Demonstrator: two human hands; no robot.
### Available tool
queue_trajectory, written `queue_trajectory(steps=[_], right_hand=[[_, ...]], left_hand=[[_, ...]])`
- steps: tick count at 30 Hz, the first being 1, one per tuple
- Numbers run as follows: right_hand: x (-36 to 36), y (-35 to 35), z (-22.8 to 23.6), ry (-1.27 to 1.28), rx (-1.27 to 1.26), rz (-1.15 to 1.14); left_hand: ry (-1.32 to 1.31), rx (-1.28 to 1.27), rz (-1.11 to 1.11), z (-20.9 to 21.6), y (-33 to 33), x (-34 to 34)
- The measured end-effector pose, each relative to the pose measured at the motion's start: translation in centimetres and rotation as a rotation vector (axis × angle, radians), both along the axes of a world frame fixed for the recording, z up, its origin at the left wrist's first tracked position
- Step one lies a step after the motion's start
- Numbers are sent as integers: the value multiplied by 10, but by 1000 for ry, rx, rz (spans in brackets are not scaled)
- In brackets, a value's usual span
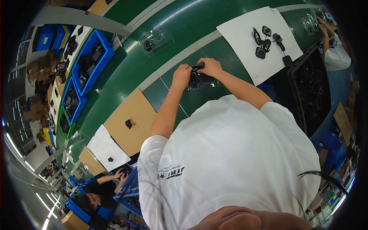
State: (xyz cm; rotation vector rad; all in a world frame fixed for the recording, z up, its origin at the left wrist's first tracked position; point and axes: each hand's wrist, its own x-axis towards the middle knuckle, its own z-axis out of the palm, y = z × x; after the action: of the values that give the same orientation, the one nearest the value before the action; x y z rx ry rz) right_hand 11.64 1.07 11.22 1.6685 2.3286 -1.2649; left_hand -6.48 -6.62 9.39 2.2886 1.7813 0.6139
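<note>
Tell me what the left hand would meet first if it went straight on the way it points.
Leaving aside the dark part at its fingertips, the left hand would probably meet the pale strip beyond; whether it would touch or pass above is unclear.

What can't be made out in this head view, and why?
Head view: ends of the black piece, hidden by the left hand and right hand.
Head view: whatever lies beneath the top parts in the large blue bin.
Head view: what the co-worker at lower left holds; too small.
Head view: the contents of the black bin; too dark.
</note>
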Motion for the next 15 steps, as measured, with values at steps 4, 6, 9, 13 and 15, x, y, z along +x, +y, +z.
queue_trajectory(steps=[4, 6, 9, 13, 15], right_hand=[[-13, 15, 2, -152, -115, 18], [-16, 25, 0, -229, -163, 63], [-1, 35, -34, -4, -175, 145], [9, 41, -63, 226, -224, 208], [8, 43, -68, 248, -286, 132]], left_hand=[[-77, -72, 12, 2, 4, -1], [-153, -148, 51, 3, 5, -1], [-286, -346, 199, -1, 15, -5], [-475, -546, 422, -12, 19, -8], [-575, -533, 544, -16, 22, -6]])
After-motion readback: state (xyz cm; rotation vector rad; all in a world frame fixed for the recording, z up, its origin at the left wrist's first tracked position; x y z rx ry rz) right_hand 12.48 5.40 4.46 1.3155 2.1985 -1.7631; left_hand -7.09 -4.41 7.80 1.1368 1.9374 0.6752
